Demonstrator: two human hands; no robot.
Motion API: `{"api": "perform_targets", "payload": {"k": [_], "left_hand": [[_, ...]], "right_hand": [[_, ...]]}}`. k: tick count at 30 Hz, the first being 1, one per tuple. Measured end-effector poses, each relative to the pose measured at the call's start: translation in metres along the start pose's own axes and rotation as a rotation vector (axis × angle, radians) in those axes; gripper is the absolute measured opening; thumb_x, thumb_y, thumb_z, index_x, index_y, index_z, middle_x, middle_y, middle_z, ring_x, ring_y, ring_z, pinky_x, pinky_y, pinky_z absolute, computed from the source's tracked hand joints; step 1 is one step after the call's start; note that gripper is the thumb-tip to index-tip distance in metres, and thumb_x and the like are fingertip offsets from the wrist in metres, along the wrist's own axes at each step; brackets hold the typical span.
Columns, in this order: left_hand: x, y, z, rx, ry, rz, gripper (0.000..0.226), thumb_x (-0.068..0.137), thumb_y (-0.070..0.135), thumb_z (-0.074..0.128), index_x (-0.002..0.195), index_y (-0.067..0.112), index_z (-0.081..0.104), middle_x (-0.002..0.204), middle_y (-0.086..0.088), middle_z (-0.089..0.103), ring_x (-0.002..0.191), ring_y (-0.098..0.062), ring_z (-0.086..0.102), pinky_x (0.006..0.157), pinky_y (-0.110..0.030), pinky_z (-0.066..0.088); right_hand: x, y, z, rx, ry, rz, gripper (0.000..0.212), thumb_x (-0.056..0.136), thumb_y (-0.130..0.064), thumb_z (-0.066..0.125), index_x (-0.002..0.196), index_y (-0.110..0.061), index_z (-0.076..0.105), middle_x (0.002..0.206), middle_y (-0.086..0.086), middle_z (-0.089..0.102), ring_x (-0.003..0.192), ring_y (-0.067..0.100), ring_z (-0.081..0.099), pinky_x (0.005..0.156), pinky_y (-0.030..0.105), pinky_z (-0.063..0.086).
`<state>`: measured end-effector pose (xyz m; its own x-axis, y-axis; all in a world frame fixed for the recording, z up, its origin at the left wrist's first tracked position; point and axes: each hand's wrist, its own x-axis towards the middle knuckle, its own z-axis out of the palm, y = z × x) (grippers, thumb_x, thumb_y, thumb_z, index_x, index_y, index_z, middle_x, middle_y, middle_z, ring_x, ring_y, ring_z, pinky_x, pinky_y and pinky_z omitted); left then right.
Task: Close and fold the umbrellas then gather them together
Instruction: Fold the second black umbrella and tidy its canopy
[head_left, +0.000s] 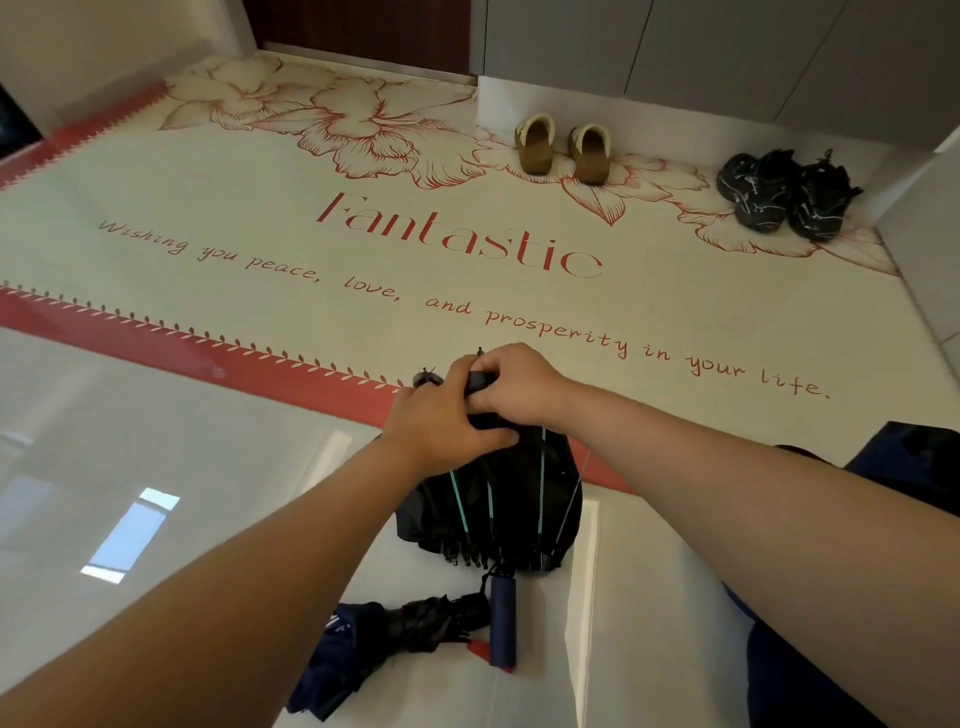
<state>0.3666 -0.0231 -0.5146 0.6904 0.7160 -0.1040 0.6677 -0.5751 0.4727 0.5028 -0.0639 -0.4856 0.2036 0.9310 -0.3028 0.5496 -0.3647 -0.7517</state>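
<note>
Fig. Entry hall: glossy tile floor (156, 441), printed mat (260, 249) beyond; slippers (563, 148) & shoes (787, 192) at the far wall. Seen from the head cam.

Black umbrella (498, 499): held above the floor at the mat's near edge, crown end away from the person, canopy collapsed but loose. Ribs (460, 501) hang towards the person, tips bunched. A navy handle (503, 621) lies just below the tips; whether it belongs to this umbrella can't be told.

Left hand (441, 421) & right hand (517, 384): touching each other, each grip clamped round the umbrella's crown end, fingers curled over the fabric.

Navy umbrella (395, 634): on the tile nearest the person, roughly bundled, just beside the handle.

Step in hand (judged): tidying the black canopy for wrapping. To do it well:
- hold the crown steady w/ one hand
- w/ the other, draw each fabric panel out from between the ribs, all lying the same way
- twist in one direction so the pleats wrap flat, no cloth caught under a rib
- find the strap & fasten while the roll is tight

Then lay it alongside the navy one, which prob. needs a neater wrap too
</note>
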Motion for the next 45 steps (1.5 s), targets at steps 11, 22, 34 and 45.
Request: {"api": "perform_targets", "payload": {"k": [11,22,34,45], "left_hand": [[0.01,-0.022,0.006,-0.064,0.018,-0.267,0.013,0.089,0.027,0.053,0.095,0.017,0.06,0.077,0.005,0.058,0.083,-0.025,0.061,0.079,-0.036,0.048],[0.012,-0.005,0.015,-0.189,-0.084,-0.219,0.009,0.084,0.028,0.064,0.091,0.025,0.059,0.08,0.003,0.063,0.082,-0.023,0.064,0.076,-0.035,0.052],[0.007,0.046,0.005,-1.01,-0.52,-0.44,0.041,0.1,0.043,0.052,0.111,0.006,0.066,0.104,-0.014,0.073,0.095,-0.028,0.073,0.079,-0.036,0.06],[0.019,0.026,-0.003,-0.467,-0.484,-0.399,0.019,0.099,0.03,0.053,0.097,0.013,0.062,0.061,0.002,0.041,0.05,-0.014,0.034,0.047,-0.023,0.024]], "right_hand": [[-0.014,0.059,-0.018,0.009,0.134,0.287,0.017,0.081,-0.004,0.057,0.087,-0.019,0.052,0.091,0.001,0.055,0.077,0.019,0.053,0.062,0.028,0.04],[-0.026,0.062,-0.003,0.013,-0.022,0.145,0.039,0.094,-0.041,0.061,0.062,-0.018,0.064,0.066,-0.003,0.065,0.065,0.017,0.063,0.066,0.029,0.047],[-0.047,0.037,-0.051,0.263,-0.388,0.311,0.042,0.093,0.01,0.037,0.125,-0.001,0.063,0.11,0.016,0.072,0.087,0.026,0.074,0.066,0.034,0.062],[-0.045,0.084,-0.069,-0.012,-0.064,0.237,0.036,0.088,0.009,0.046,0.092,-0.02,0.067,0.099,0.009,0.065,0.065,0.019,0.066,0.044,0.025,0.049]]}}
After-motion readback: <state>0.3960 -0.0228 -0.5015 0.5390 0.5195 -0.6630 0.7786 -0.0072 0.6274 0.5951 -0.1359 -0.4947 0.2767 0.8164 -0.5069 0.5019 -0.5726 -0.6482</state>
